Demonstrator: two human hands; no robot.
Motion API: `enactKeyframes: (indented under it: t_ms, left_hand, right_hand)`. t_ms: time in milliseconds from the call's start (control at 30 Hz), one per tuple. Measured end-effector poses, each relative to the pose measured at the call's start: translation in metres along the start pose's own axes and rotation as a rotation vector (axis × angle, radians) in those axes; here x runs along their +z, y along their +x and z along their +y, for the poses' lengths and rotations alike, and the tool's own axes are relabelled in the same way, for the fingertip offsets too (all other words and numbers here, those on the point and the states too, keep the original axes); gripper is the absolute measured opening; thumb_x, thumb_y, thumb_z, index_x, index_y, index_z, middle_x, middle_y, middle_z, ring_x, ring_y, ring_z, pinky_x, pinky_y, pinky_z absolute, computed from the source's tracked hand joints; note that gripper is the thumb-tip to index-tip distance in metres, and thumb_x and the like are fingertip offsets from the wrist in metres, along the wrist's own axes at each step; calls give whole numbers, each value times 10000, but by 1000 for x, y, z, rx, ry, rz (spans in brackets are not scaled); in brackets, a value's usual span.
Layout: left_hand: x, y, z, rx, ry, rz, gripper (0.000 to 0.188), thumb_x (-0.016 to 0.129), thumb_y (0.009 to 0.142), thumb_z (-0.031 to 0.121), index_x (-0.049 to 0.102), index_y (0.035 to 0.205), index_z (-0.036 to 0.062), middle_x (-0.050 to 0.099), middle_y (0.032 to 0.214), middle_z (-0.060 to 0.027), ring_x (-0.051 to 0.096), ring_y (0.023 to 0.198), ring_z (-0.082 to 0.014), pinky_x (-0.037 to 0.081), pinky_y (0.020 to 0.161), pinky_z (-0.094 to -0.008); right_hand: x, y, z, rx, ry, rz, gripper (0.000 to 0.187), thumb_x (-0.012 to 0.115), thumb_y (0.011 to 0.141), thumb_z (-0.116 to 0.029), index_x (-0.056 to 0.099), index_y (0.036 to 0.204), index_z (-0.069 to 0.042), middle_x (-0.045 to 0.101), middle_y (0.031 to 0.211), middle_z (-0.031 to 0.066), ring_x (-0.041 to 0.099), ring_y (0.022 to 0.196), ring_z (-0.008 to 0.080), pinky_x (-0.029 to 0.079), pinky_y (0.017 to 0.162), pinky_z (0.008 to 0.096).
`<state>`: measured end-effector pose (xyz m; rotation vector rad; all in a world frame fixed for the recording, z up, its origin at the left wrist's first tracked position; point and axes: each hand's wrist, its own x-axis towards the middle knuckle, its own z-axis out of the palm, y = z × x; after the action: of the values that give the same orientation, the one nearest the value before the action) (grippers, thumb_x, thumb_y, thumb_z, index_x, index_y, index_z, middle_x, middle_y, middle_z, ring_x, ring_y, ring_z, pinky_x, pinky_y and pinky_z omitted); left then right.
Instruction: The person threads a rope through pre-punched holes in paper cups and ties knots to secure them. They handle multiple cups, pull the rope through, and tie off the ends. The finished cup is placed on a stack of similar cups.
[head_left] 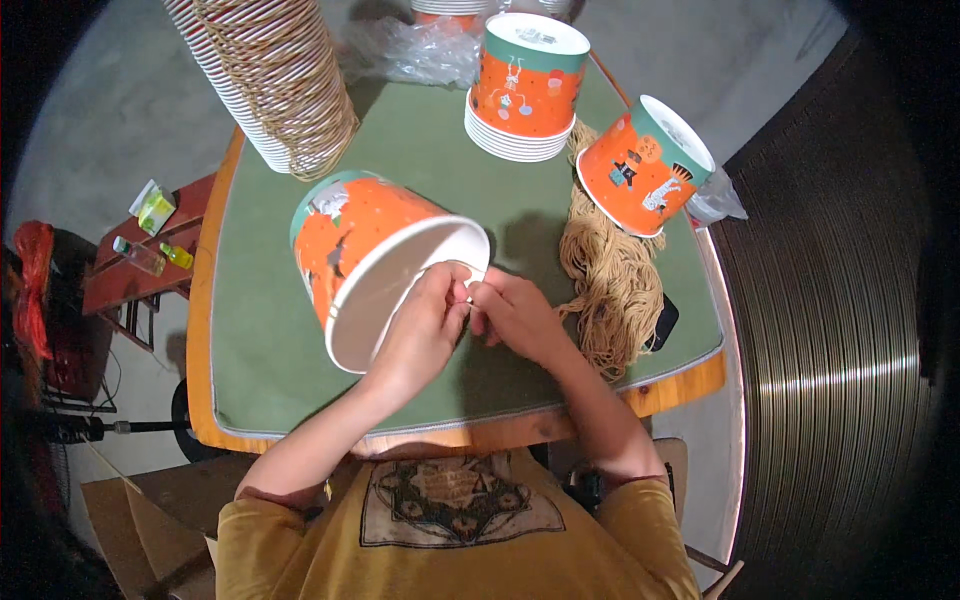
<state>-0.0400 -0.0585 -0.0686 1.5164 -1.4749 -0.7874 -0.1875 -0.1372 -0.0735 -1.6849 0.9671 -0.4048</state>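
My feed shows the orange paper bucket tilted left of the desk's centre, axis running from far-left base to near-right mouth, left hand and right hand pinching thin cord at its rim, twine hank rightward.

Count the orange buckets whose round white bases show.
2: a bucket atop nested rims at the table's far side, and a second bucket to its right, by the tan cords. Nested ones may be hidden.

An orange, green-based bucket tilts over the mat, white mouth facing lower right.
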Motion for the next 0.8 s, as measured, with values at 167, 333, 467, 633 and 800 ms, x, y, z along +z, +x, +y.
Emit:
enactKeyframes:
  t_ms: [167,333,467,633,800]
  left_hand:
    - [3,-11,-22,306,319,29,284,588,850,-53,517,1111,34,547,984,-150,575,944,-326,465,866,-412]
    - [-3,-15,-24,300,298,13,228,566,832,-86,527,1025,28,530,969,-136,551,943,-325,452,841,-404]
    - [-4,-10,-32,252,215,-13,176,564,830,-97,520,946,27,536,933,-110,540,889,-295,454,804,-369]
    - [-5,-4,-35,301,152,-50,137,531,904,12,536,1035,51,568,991,-129,564,1012,-304,456,890,-396]
    - [-9,-8,-27,4,10,-202,319,486,924,58,526,1239,32,590,1233,-162,531,1218,-316,446,995,-402]
  right_hand:
    - [-5,-6,9,-102,-323,-7,341,478,955,-314,613,942,-1,680,774,153,679,731,316,528,698,428]
    - [1,-31,12,-409,-737,206,178,586,875,-215,610,929,-47,623,903,109,644,838,294,540,678,425]
    - [9,-51,-7,-511,-942,207,126,617,781,-157,590,872,-75,575,928,70,615,863,265,545,644,380]
    - [19,-35,-26,-799,-858,270,151,626,737,-136,605,876,-80,586,909,56,611,863,245,540,654,373]
    - [28,-4,-29,-961,-756,244,193,620,794,-124,674,969,-63,661,952,66,636,901,243,528,763,344]
